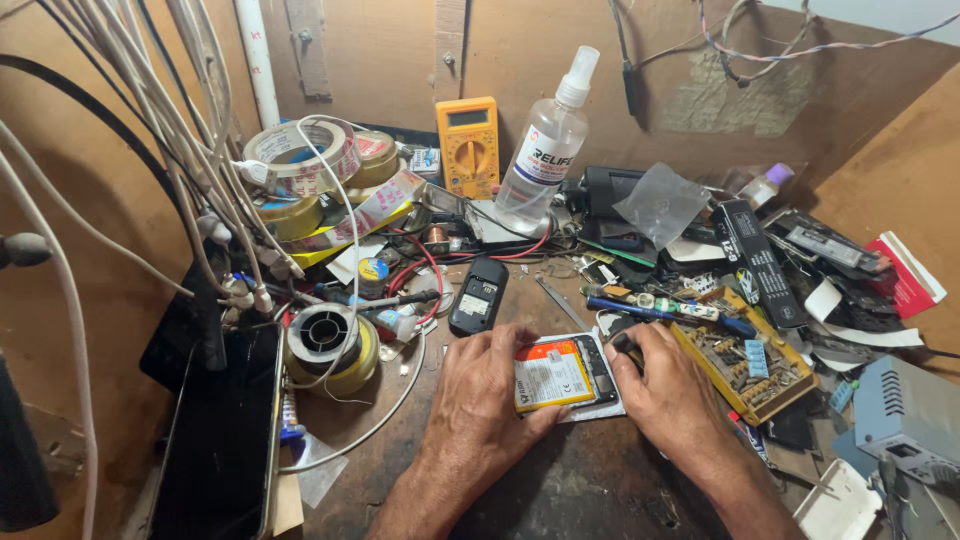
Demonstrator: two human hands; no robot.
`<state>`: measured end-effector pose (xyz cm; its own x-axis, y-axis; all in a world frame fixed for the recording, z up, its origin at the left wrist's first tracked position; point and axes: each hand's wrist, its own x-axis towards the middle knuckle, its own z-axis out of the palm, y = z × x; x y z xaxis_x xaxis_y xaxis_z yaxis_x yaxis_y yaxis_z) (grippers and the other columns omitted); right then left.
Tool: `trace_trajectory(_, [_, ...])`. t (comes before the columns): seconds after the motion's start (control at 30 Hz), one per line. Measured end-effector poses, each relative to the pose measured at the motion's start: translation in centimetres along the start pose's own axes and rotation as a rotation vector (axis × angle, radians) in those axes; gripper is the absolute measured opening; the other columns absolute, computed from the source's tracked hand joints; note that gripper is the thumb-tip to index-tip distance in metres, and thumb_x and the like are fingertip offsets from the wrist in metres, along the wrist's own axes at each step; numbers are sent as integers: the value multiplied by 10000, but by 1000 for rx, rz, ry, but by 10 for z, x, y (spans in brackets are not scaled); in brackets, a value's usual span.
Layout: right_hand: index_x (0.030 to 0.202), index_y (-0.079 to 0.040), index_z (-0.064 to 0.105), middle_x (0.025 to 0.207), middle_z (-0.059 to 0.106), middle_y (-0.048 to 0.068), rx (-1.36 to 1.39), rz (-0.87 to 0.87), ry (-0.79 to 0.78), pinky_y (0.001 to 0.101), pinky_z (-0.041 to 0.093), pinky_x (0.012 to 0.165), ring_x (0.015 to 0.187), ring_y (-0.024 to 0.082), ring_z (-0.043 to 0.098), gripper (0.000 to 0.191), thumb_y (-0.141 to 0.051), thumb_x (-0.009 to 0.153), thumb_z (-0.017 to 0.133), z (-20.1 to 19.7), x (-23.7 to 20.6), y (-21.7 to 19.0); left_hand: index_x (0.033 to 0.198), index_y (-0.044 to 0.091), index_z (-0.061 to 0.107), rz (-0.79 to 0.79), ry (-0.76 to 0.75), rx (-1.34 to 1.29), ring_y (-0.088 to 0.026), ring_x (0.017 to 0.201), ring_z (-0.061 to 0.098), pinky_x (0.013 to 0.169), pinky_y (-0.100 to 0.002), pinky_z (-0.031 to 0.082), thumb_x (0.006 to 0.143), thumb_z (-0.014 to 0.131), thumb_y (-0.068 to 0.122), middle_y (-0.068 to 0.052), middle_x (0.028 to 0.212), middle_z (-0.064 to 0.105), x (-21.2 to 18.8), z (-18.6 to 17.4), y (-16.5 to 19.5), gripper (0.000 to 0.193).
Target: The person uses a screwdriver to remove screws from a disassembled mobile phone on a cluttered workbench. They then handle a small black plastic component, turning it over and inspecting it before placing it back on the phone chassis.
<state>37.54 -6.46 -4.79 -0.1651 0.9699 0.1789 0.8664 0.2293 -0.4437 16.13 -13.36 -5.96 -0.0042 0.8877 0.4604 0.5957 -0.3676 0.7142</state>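
Cluttered workbench (560, 490): solder spool (330, 345), spray bottle (545, 140), possibly multimeter (468, 145).

Left hand (480, 400) hides the opened phone's (570, 375) left edge; right hand's (670, 395) tool tip too small to tell; grey box (910, 415) cut off at right.

Left hand (478, 395), right hand (672, 395): bare, no sleeves, veined forearms.

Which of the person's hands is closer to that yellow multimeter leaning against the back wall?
Left. The left hand lies almost straight below the yellow multimeter, resting on the opened phone. The right hand sits on the phone's other side, further off to the right.
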Motion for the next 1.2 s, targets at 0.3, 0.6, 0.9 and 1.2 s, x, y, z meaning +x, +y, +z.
trace_trajectory(0.3, [1072, -53, 635, 1081, 632, 134, -96, -91, -54, 511, 503, 790, 956, 369, 670, 236, -237, 925, 616, -9, -2, -5, 1207, 67, 543, -24, -7, 19, -336, 1117, 578, 976, -460, 420, 605, 957, 229, -111, 1123, 673, 0, 1, 1, 749])
trace_trajectory(0.6, [1082, -54, 623, 1086, 629, 141, -129, -136, -58, 518, 501, 782, 948, 380, 665, 243, -213, 899, 626, -12, -3, -10, 1211, 65, 544, -14, -7, 20, -332, 1120, 591, 982, -459, 419, 604, 959, 256, -107, 1126, 681, 1, 2, -1, 759])
trace_trajectory(0.9, [1062, -44, 593, 1018, 601, 160, -314, -228, -77, 538, 508, 720, 836, 406, 671, 220, -206, 915, 619, -15, 1, -18, 1210, 54, 539, 4, 3, 14, -331, 1116, 596, 980, -461, 419, 593, 960, 258, -113, 1125, 681, 1, 2, -2, 774])
trace_trajectory(1.2, [1005, -10, 581, 987, 591, 196, -425, -383, -76, 507, 551, 692, 781, 398, 689, 167, -116, 882, 615, -11, 6, -14, 1215, 64, 535, -5, 3, 12, -327, 1115, 599, 983, -458, 419, 594, 961, 262, -109, 1118, 684, 0, 3, -2, 779])
